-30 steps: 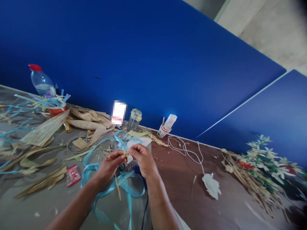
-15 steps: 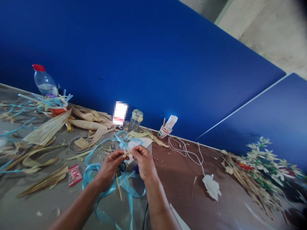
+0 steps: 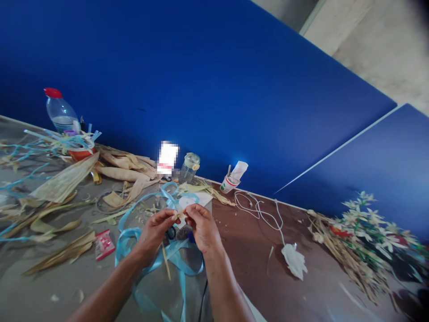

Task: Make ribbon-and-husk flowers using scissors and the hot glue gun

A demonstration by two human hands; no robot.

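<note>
"What are the hands doing?"

"The left hand (image 3: pixel 160 227) and the right hand (image 3: pixel 202 227) are pinching one small, pale bit (image 3: pixel 179 215) — it is sitting between their fingertips, and the hands are being held close together."

"What is lying near them?"

"Blue ribbon (image 3: pixel 128 238) is curling below and beside them. A red packet (image 3: pixel 104 245) is lying to the left — past the ribbon. A jar (image 3: pixel 189 169) is standing behind the hands, with a cup (image 3: pixel 229 183) to its right."

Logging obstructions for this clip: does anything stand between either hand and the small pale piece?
Nothing visible does: left hand and right hand both pinch the pale piece. The blue ribbon lies below on the table.
</note>
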